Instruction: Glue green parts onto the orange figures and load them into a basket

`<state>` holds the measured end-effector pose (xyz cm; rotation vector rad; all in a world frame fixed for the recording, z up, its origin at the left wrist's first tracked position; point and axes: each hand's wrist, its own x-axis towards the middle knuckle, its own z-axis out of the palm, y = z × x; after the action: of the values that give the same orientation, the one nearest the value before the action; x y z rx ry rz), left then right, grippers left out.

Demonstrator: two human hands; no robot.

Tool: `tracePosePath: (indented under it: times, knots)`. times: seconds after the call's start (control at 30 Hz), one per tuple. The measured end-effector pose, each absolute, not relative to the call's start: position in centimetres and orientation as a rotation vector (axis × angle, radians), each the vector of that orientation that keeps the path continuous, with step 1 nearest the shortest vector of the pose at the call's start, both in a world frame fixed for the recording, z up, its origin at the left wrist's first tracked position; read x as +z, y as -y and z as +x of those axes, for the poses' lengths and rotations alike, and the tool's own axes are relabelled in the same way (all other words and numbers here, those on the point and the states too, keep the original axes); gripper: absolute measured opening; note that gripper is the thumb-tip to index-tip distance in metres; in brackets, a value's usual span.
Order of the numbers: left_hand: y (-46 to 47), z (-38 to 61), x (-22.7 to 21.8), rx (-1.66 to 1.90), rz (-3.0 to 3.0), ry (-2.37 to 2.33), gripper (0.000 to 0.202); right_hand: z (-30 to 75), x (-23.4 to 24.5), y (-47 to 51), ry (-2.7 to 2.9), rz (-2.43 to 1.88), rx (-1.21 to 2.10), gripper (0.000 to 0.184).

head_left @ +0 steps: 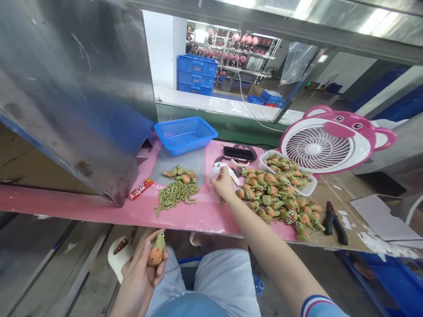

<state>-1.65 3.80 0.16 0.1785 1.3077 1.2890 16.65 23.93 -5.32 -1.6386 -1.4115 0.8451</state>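
Note:
My left hand is closed around a small green and orange toy figure, held in front of the table edge above my lap. Over the pink mat, my right hand has its fingers pinched at a small white plastic bottle; its exact shape is partly covered by the fingers. Right of that hand lies a large heap of similar green and orange figures. To its left is a pile of thin, curved green pieces, with a few figures just behind.
A blue basket and a black tray stand at the back. A white basket holds more figures. A pink fan is behind it. Black-handled pliers lie right; a red packet lies left beside a metal housing.

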Motion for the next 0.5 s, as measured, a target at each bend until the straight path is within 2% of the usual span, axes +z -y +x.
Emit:
tracePosePath:
  times: [0.13,0.3,0.5]
  knots:
    - [-3.1,-2.5,0.1,1.285,0.165,-1.338,0.069,17.2,-4.6,-21.4,1.556,-1.736,0.683,0.05]
    - [-2.6,-2.9,0.1,1.21,0.207,-1.34,0.071,15.5,-4.0,-17.2,2.017,-1.719,0.743,0.022]
    - [-2.3,-2.2,0.4,1.187,0.212,-1.292,0.07,12.3,-3.2,-17.7,2.488,-1.643,0.621,0.014]
